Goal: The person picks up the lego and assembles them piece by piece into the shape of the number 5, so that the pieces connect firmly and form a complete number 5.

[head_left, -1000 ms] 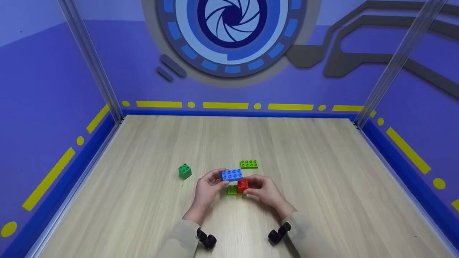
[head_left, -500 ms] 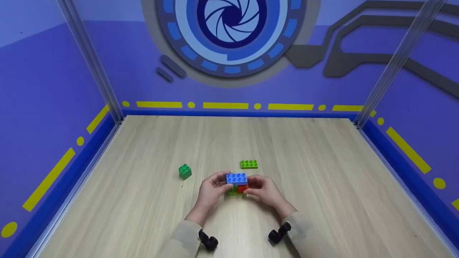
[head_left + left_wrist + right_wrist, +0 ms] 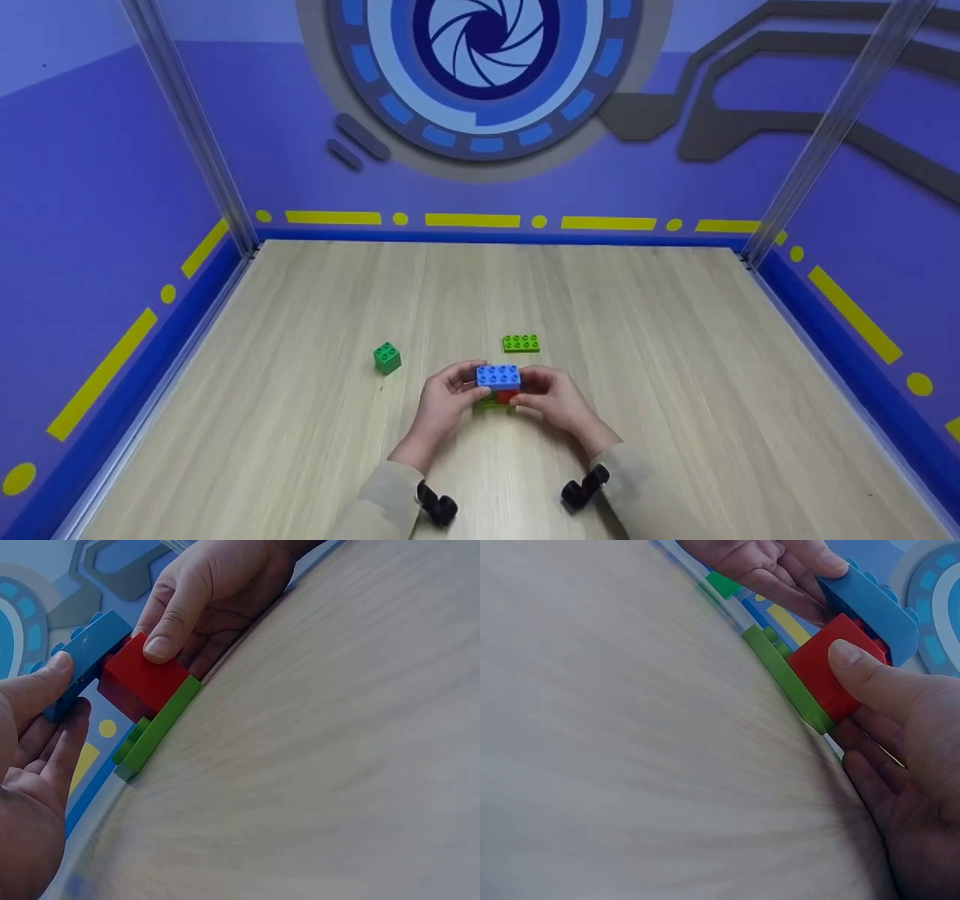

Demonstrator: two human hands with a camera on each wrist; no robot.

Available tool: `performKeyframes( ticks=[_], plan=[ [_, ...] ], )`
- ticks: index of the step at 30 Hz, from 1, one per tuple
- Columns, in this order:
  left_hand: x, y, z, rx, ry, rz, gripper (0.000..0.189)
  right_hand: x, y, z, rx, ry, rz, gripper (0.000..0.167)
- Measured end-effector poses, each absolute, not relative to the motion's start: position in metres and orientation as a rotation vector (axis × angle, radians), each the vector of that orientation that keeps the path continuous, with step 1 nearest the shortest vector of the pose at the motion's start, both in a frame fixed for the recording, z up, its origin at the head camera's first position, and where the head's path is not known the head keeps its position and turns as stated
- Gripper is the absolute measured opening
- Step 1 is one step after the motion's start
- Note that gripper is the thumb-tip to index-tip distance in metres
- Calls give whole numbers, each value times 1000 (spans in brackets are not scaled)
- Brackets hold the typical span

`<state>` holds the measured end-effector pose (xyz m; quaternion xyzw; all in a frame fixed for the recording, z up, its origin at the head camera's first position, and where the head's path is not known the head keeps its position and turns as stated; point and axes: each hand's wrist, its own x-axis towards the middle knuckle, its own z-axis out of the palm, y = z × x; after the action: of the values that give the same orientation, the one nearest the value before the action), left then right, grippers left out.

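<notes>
My left hand (image 3: pixel 441 403) pinches the left end of a blue toy building brick (image 3: pixel 498 375) between thumb and fingers. The brick lies over a red brick (image 3: pixel 144 673), extending left past it; some red studs show in the narrow gap between them. My right hand (image 3: pixel 556 399) holds the red brick, its thumb on the near face. Under the red brick is a flat light-green brick (image 3: pixel 778 673) on the tabletop, with studs bare at its left end. In the head view the blue brick covers much of the red and green ones.
A dark-green square brick (image 3: pixel 387 358) stands to the left on the wooden table (image 3: pixel 300 420). Behind the hands lies another flat light-green brick (image 3: pixel 521 343). Blue-purple panels (image 3: pixel 480 187) with yellow marks enclose the table's back and sides.
The left hand has brought the blue brick rightward and slightly nearer, until it overlaps the red brick from above. My right hand has stayed put on the red brick.
</notes>
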<state>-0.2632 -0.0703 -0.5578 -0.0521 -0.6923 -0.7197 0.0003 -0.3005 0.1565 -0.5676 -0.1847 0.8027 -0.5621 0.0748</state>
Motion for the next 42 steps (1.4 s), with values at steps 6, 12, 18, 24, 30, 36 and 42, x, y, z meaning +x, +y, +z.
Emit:
performKeyframes(
  ticks=[6,12,18,24,30,36,42],
  plan=[
    [-263,-70,-558,-171,-2177,-2263,41,-300,157,-569,-579,2397,-1711,40],
    [-263,-70,-558,-172,-2187,-2260,42,-300,157,-568,-574,2392,-1716,41],
    [-264,-69,-558,-174,-2204,-2238,41,-299,156,-568,-560,2350,-1757,50],
    [-264,-69,-560,-171,-2215,-2235,42,-297,158,-566,-607,2274,-1912,54],
    [-263,-70,-560,-176,-2231,-2224,43,-296,157,-566,-625,2250,-1986,50],
    [-263,-69,-560,-172,-2237,-2221,41,-295,155,-565,-547,2279,-1977,45],
    [-264,-69,-561,-167,-2238,-2222,41,-295,155,-563,-536,2314,-1944,43]
  ],
)
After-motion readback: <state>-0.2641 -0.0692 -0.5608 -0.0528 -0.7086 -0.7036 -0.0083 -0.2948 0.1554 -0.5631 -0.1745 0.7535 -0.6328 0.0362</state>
